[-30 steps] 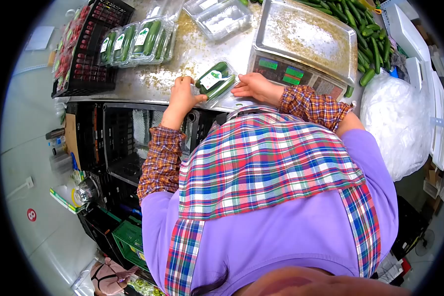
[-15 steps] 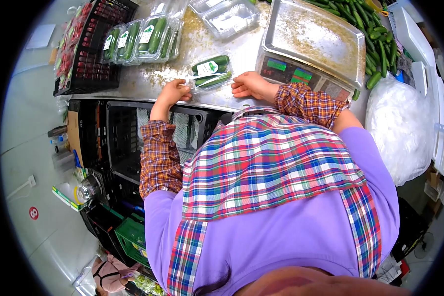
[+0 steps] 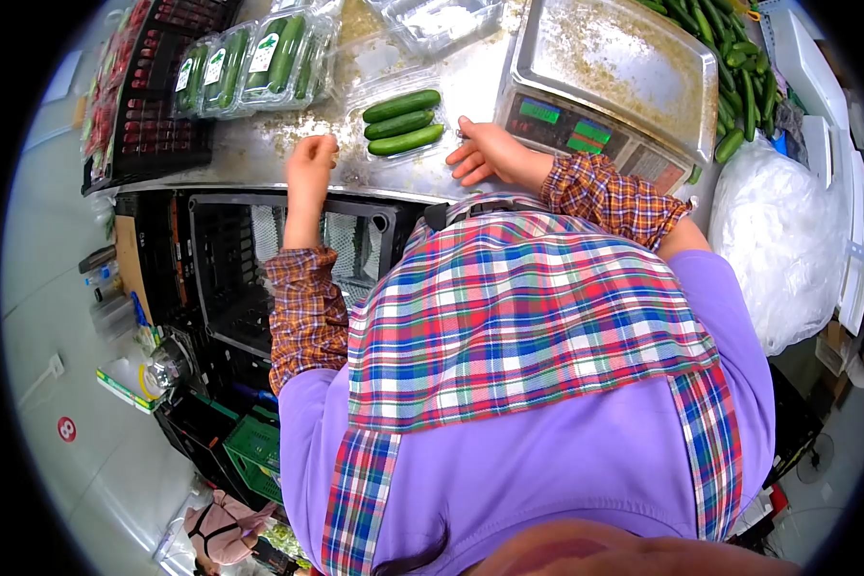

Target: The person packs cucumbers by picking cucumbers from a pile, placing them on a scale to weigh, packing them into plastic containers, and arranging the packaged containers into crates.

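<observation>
Three cucumbers (image 3: 399, 124) lie side by side in a clear plastic tray (image 3: 357, 100) near the table's front edge, with no label showing on them. To the left of the tray is my left hand (image 3: 312, 158), its fingers bent together; what they hold, if anything, is too small to make out. My right hand (image 3: 488, 154) is just right of the tray, fingers spread and empty. Labelled cucumber packs (image 3: 269, 60) stand in a row at the back left. A scale (image 3: 614, 67) with green displays is on the right.
A black crate (image 3: 158, 144) of red packs borders the left side. Empty clear containers (image 3: 442, 21) lie at the back. Loose cucumbers (image 3: 739, 77) are heaped at the back right, above a white plastic bag (image 3: 778, 245). Another person (image 3: 223, 528) is at the lower left.
My left hand has moved left, away from the pack. My right hand's fingers have spread. The white label over the cucumbers no longer shows, and the three cucumbers are plainly visible.
</observation>
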`<state>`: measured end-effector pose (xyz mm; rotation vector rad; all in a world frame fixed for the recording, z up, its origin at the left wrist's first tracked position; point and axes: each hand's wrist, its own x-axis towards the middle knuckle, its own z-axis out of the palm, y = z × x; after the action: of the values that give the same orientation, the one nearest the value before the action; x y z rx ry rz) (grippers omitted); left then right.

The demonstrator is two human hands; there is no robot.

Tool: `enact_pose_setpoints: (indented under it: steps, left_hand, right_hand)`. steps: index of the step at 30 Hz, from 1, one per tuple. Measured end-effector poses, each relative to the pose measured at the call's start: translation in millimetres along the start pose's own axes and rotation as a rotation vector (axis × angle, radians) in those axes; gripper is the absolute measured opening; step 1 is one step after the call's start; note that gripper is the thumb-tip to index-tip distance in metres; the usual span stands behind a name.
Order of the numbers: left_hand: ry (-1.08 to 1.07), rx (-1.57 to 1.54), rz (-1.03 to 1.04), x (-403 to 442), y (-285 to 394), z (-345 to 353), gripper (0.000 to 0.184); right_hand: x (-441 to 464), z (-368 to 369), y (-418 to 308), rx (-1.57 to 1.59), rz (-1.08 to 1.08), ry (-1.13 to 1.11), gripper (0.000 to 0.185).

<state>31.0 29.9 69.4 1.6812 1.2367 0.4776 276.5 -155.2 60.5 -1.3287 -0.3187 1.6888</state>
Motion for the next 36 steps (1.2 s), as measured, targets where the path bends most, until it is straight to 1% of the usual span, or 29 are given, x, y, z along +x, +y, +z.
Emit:
enact_pose_setpoints:
  steps: [3,4,6,7,8,9,11,12,14,17,19,20,22,23,24,25,26,27,29,31,32,33,34,35,36]
  left_hand:
    - [-0.080,0.459,0.305,-11.0,8.1,22.9,0.025]
    - [-0.064,0.572,0.335,-18.6,21.9,30.1,0.028]
    - [-0.029,0.729,0.385,-20.5,24.6,40.3,0.034]
    - [-0.011,0.808,0.410,-21.2,25.4,44.0,0.036]
    - [-0.047,0.853,0.316,-20.6,26.5,47.4,0.043]
    - [-0.060,0.868,0.286,-19.9,27.5,49.6,0.044]
    - [-0.088,0.899,0.228,-18.6,29.6,53.1,0.046]
    - [-0.085,0.828,0.213,-17.7,28.1,53.4,0.045]
    - [-0.076,0.690,0.183,-14.8,24.3,52.2,0.044]
    - [-0.055,0.430,0.253,-23.9,32.2,54.3,0.038]
    - [-0.126,0.127,0.129,-32.4,38.4,58.2,0.035]
    - [-0.160,-0.025,0.069,-36.0,42.7,59.2,0.035]
    - [-0.150,-0.179,0.142,-46.2,55.4,56.2,0.036]
    - [-0.151,-0.262,0.180,-50.3,63.2,54.9,0.036]
    - [-0.191,-0.372,0.189,-53.4,71.1,52.7,0.035]
    - [-0.252,-0.462,0.133,-56.5,80.5,49.3,0.034]
    - [-0.287,-0.518,0.117,-60.7,90.4,50.5,0.034]
    - [-0.322,-0.574,0.099,-63.3,99.6,51.3,0.033]
    - [-0.384,-0.627,0.116,-68.4,114.4,64.1,0.033]
    - [-0.433,-0.700,0.088,-68.9,126.5,81.7,0.035]
    - [-0.406,-0.658,0.103,-66.9,123.1,91.8,0.038]
    - [-0.386,-0.588,0.137,-65.2,119.2,99.5,0.038]
    - [-0.409,-0.560,0.135,-64.8,112.6,102.0,0.035]
    - [-0.430,-0.532,0.131,-65.3,109.2,104.9,0.033]
    - [-0.454,-0.534,0.093,-69.1,109.2,106.5,0.027]
  right_hand:
    - [10.6,-6.5,10.4,-0.066,0.017,0.084,0.045]
    - [9.6,-6.9,11.8,-0.130,-0.009,0.150,0.041]
    - [6.8,-5.5,13.7,-0.256,-0.059,0.282,0.033]
    - [4.8,-4.7,12.4,-0.360,-0.115,0.292,0.031]
    - [2.5,-4.0,9.3,-0.463,-0.171,0.300,0.031]
    - [1.2,-3.3,7.3,-0.567,-0.229,0.308,0.030]
    - [10.1,-2.0,12.2,-0.732,-0.410,0.288,0.032]
    - [12.8,0.1,13.9,-0.814,-0.502,0.277,0.034]
    - [13.4,4.0,17.9,-0.792,-0.491,0.247,0.039]
    - [17.1,3.2,20.2,-0.800,-0.478,0.213,0.045]
    - [14.8,3.5,17.2,-0.802,-0.466,0.187,0.046]
    - [12.5,4.1,15.0,-0.851,-0.449,0.190,0.047]
    - [-4.4,11.1,-1.8,-0.950,-0.419,0.210,0.049]
    - [-14.3,14.3,-13.2,-1.067,-0.390,0.204,0.051]
    - [-21.6,13.0,-15.7,-1.148,-0.582,0.227,0.051]
    - [-33.1,14.2,-22.3,-1.227,-0.777,0.251,0.050]
    - [-46.8,13.1,-33.8,-1.209,-0.754,0.208,0.048]
    - [-48.3,9.5,-36.6,-1.078,-0.973,0.203,0.042]
    - [-53.5,-1.6,-45.9,-0.913,-1.007,0.084,0.035]
    - [-70.8,-14.8,-61.4,-0.952,-0.977,0.230,0.033]
    - [-81.3,-22.5,-68.5,-0.968,-0.960,0.303,0.031]
    - [-83.4,-36.9,-78.7,-0.959,-1.051,0.438,0.028]
    - [-81.6,-54.5,-86.4,-0.997,-1.145,0.612,0.026]
    - [-86.0,-73.4,-94.4,-0.942,-1.034,0.747,0.026]
    - [-87.7,-91.8,-102.4,-0.956,-1.045,0.904,0.027]
